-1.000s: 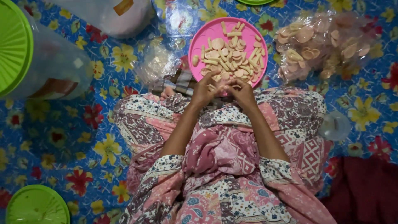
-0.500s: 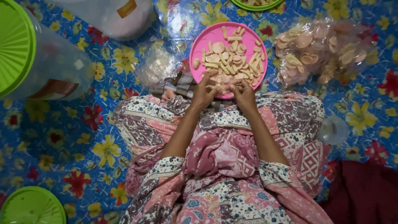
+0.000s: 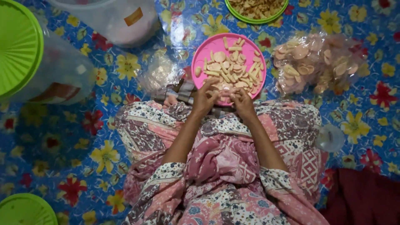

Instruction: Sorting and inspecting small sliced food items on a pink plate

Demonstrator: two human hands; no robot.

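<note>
Far left on the flowered blue mat lies a clear plastic tub (image 3: 62, 75) with a green lid (image 3: 16, 46) and a reddish label, another clear tub (image 3: 121, 21) with an orange label sits beyond it, and a clear bag of round crackers (image 3: 318, 62) rests far right. Between them, the left hand (image 3: 206, 98) and right hand (image 3: 242, 102) meet at the near rim of a pink plate (image 3: 204, 52) of pale cracker pieces (image 3: 229, 71), fingers curled and pinching something too small to identify.

Around the one pink plate (image 3: 203, 53), three green lids are showing: two left (image 3: 18, 46) (image 3: 25, 210), one above (image 3: 255, 10). Two hands (image 3: 205, 98) (image 3: 243, 102) are meeting at its near edge; one clear bag of crackers (image 3: 318, 62) is lying right.
</note>
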